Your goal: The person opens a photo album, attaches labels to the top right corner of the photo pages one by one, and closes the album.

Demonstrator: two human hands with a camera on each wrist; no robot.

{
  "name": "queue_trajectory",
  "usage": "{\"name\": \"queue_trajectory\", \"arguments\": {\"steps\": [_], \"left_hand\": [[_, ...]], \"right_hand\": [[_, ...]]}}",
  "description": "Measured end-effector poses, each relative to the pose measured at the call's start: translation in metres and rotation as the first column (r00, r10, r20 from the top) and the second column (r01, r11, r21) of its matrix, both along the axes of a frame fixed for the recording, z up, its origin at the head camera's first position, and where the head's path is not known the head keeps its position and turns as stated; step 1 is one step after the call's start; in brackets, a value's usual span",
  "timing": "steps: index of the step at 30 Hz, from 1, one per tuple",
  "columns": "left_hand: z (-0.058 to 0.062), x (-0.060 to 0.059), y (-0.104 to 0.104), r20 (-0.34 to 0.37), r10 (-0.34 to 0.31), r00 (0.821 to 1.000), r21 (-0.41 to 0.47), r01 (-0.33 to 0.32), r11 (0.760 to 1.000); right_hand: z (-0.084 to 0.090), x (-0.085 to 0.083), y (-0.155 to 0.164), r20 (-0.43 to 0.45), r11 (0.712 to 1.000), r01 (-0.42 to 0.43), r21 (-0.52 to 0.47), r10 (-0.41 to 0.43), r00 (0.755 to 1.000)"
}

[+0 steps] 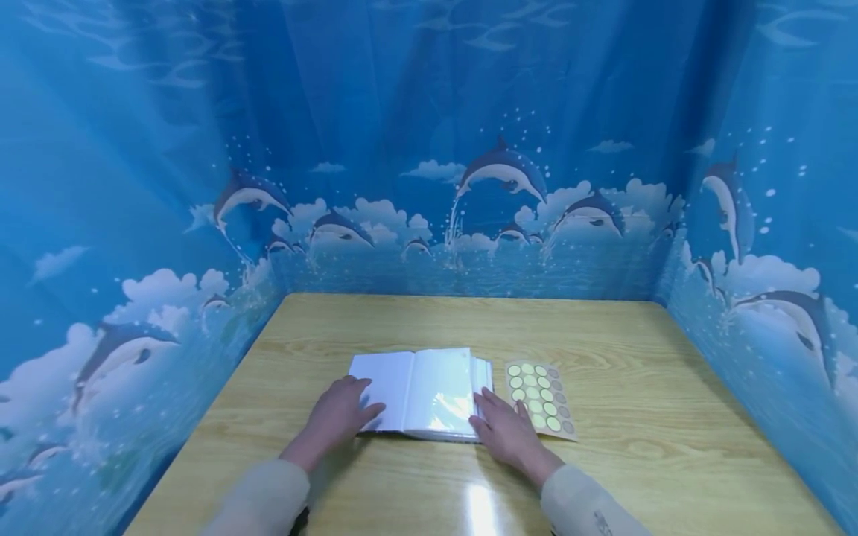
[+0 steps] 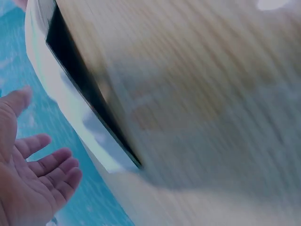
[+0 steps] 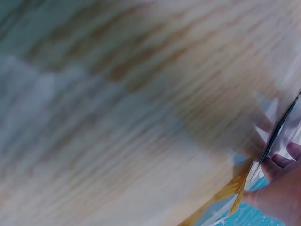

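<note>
An album [image 1: 439,391] with white pages and glossy clear sleeves lies spread open on the wooden table. Several page edges fan out along its right side. My left hand [image 1: 335,412] is at the left page's outer edge, fingers loosely extended; the left wrist view shows its palm beside the album's dark cover edge [image 2: 94,106]. On the other side, my right hand [image 1: 508,432] rests its fingertips at the fanned page edges, holding none of them in a grip. A sheet of round pale-green stickers [image 1: 532,394] lies just right of the album, partly behind the right hand.
The light wood table [image 1: 429,320] extends around the album on all sides. Blue curtains [image 1: 375,246] printed with dolphins and clouds enclose its back and both sides. A bright light reflection shows near the front of the table.
</note>
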State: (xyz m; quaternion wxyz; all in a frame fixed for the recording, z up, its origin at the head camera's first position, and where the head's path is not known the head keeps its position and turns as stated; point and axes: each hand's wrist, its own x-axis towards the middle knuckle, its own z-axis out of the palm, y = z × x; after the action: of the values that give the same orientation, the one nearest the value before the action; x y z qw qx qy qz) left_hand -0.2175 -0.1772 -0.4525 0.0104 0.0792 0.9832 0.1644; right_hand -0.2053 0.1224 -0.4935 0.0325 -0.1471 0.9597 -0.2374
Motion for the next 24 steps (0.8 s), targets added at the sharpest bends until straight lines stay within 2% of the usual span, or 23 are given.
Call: {"name": "queue_trajectory", "arguments": {"steps": [5,10,14,16,19,24], "left_hand": [[-0.003,-0.004,0.034,-0.049,-0.127,0.991,0.016,0.128,0.992],[-0.011,-0.005,0.061,-0.060,-0.235,0.970,-0.072,0.230,0.970],[-0.019,-0.004,0.072,-0.090,-0.294,0.952,-0.132,0.281,0.950],[-0.023,-0.003,0.073,-0.111,-0.308,0.945,-0.152,0.290,0.945],[-0.027,-0.003,0.072,-0.111,-0.299,0.948,-0.148,0.282,0.948],[-0.030,-0.004,0.068,-0.078,-0.275,0.958,-0.061,0.271,0.961]], "right_hand": [[0.001,0.000,0.000,0.006,1.000,-0.002,-0.012,0.002,1.000],[0.001,0.000,0.000,0.004,1.000,0.003,-0.011,-0.003,1.000],[0.001,0.000,0.000,0.005,1.000,0.008,-0.017,-0.007,1.000],[0.002,0.001,0.000,0.006,1.000,0.007,-0.020,-0.007,1.000],[0.002,0.001,-0.001,0.009,1.000,0.004,-0.025,-0.003,1.000],[0.003,0.001,-0.002,0.013,1.000,0.002,-0.017,-0.002,1.000]]}}
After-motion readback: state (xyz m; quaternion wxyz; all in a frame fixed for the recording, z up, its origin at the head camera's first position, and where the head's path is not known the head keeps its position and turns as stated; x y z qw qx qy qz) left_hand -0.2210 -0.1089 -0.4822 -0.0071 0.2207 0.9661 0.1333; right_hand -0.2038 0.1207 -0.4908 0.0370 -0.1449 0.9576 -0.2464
